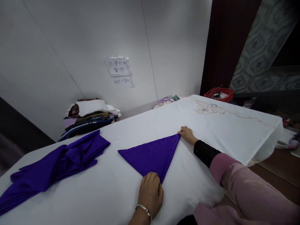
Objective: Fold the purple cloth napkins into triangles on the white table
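Note:
A purple cloth napkin (150,153) lies flat on the white tablecloth (105,193), folded into a triangle. At its right corner, the fingertips of my right hand (188,135) pinch the fabric. My left hand (151,192), with a bracelet at the wrist, curls over the near corner, its fingers pressed together on the cloth. Part of that corner is hidden beneath the left hand. To the left rests a loose, crumpled heap of the same purple cloth (56,165), apart from the triangle.
Folded clothes (93,117) are stacked beyond the table's far edge, against the wall. A red basket (220,94) holding scissors stands past the far right corner. Embroidery (206,108) decorates the tablecloth there. A handwritten paper sign (119,67) hangs on the wall.

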A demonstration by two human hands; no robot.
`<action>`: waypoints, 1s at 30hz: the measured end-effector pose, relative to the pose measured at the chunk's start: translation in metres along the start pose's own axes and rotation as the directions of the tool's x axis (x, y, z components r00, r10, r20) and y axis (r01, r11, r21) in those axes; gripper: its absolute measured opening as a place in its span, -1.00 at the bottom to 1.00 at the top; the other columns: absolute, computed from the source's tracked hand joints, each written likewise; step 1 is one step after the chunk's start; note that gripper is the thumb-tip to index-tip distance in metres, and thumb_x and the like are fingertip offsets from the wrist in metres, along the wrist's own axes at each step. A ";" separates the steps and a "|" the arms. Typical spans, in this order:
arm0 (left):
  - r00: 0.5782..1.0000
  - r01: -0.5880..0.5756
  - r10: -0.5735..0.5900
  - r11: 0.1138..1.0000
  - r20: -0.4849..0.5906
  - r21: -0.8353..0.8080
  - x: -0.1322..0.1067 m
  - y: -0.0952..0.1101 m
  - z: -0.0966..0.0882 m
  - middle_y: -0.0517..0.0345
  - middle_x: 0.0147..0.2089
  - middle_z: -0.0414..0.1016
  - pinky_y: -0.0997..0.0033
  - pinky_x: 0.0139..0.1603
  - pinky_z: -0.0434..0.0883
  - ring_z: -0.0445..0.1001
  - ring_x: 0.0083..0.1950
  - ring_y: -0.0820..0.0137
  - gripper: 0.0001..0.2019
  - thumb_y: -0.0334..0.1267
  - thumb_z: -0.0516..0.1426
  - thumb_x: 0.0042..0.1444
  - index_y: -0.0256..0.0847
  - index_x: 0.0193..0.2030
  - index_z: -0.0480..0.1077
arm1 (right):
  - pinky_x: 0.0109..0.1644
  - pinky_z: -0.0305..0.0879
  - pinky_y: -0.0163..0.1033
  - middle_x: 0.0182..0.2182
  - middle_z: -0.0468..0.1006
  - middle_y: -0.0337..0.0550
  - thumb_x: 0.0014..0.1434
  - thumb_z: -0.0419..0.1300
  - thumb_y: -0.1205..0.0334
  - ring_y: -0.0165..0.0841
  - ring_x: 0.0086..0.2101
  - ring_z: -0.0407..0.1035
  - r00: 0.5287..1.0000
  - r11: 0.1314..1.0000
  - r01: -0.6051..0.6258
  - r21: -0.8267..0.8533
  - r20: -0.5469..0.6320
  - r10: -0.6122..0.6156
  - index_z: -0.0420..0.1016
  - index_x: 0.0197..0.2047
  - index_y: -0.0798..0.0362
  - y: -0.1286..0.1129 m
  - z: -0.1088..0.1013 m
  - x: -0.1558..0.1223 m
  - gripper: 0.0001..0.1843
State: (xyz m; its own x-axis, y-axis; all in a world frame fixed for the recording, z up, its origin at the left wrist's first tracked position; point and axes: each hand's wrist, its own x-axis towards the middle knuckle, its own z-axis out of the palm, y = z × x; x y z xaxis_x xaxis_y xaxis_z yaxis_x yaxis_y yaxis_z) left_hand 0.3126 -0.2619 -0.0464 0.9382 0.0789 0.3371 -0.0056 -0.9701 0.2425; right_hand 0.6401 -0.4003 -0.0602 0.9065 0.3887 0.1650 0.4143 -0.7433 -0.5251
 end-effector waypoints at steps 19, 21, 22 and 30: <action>0.998 0.051 -0.051 0.999 0.032 0.007 0.002 0.003 0.000 0.12 -0.28 0.36 0.23 -0.16 0.25 0.28 -0.21 0.30 -0.86 -0.50 0.02 -0.01 -0.20 -0.44 0.30 | 0.16 -0.13 -0.04 0.01 0.38 0.01 0.17 0.05 0.27 -0.15 0.15 0.04 0.986 0.979 0.152 -0.139 -0.053 -0.161 0.35 -0.40 0.06 -0.003 -0.002 -0.007 -0.87; 0.998 0.043 -0.043 0.999 0.039 0.002 0.004 0.006 0.001 0.13 -0.28 0.37 0.23 -0.15 0.25 0.27 -0.20 0.30 -0.85 -0.52 0.02 -0.02 -0.20 -0.43 0.31 | 0.17 -0.18 -0.04 0.08 0.32 0.04 0.18 0.02 0.27 -0.15 0.17 0.00 0.982 0.974 0.161 -0.158 -0.073 -0.174 0.35 -0.37 0.08 -0.003 -0.006 -0.003 -0.86; 0.998 0.037 -0.036 0.999 0.043 -0.001 0.006 0.008 0.002 0.13 -0.28 0.37 0.23 -0.15 0.25 0.27 -0.20 0.30 -0.85 -0.52 0.02 -0.02 -0.20 -0.42 0.31 | 0.18 -0.19 -0.03 0.09 0.30 0.05 0.18 0.01 0.26 -0.15 0.17 -0.01 0.981 0.973 0.159 -0.166 -0.084 -0.175 0.35 -0.36 0.08 -0.002 -0.007 -0.001 -0.86; 0.997 0.028 -0.028 1.000 0.071 -0.009 0.009 0.015 0.005 0.13 -0.25 0.36 0.22 -0.17 0.27 0.28 -0.18 0.29 -0.90 -0.47 0.05 -0.01 -0.19 -0.42 0.29 | -0.05 0.11 -0.20 -0.30 0.49 -0.04 0.14 0.05 0.22 -0.23 -0.15 0.31 0.987 0.976 0.143 -0.166 -0.050 -0.153 0.39 -0.35 0.08 0.008 -0.009 0.002 -0.85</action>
State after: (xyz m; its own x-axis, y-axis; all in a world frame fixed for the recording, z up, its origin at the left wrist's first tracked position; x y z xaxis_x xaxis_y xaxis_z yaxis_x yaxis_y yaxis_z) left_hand 0.3224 -0.2773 -0.0442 0.9602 0.0891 0.2647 0.0179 -0.9654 0.2603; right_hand 0.6464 -0.4106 -0.0563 0.8354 0.4700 0.2851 0.5473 -0.7601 -0.3505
